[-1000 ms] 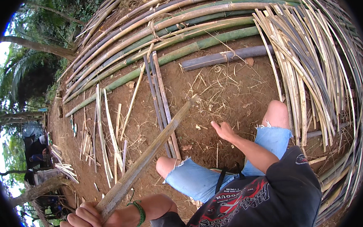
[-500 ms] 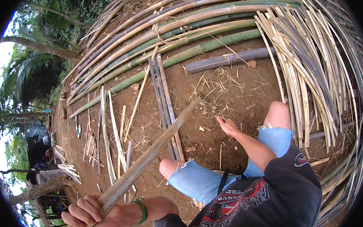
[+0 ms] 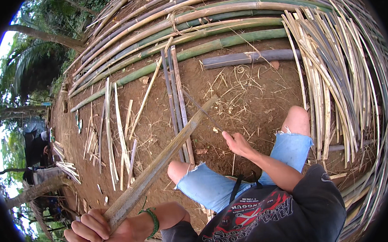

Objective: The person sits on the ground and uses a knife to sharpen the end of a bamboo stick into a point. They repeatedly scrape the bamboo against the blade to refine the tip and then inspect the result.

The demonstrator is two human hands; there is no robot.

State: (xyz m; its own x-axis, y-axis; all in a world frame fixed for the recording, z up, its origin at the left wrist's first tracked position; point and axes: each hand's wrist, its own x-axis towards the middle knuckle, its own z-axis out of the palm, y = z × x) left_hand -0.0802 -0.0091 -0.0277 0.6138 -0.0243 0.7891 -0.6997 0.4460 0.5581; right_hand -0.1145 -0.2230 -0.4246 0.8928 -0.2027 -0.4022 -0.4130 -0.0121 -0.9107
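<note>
Left hand (image 3: pixel 99 231) had a tight grip on the near end of a long bamboo pole (image 3: pixel 161 162), slanting out over the dirt ground (image 3: pixel 254 96). Right hand (image 3: pixel 236 141) gripped a knife (image 3: pixel 202 112) at its far end. Looked barely started; no split visible yet.

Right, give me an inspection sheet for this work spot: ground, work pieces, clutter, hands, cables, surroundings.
Surface: bare brown earth, littered with shavings.
Job's things: long bamboo strip, slanting up from the lower left; thin dark blade meets its far end.
Clutter: split slats on the ground; bundle of thin strips at right.
Hands: left hand grips the strip's near end; right hand holds the blade.
Cables: nothing seen.
Surroundings: whole bamboo poles stacked beyond; trees at left.
</note>
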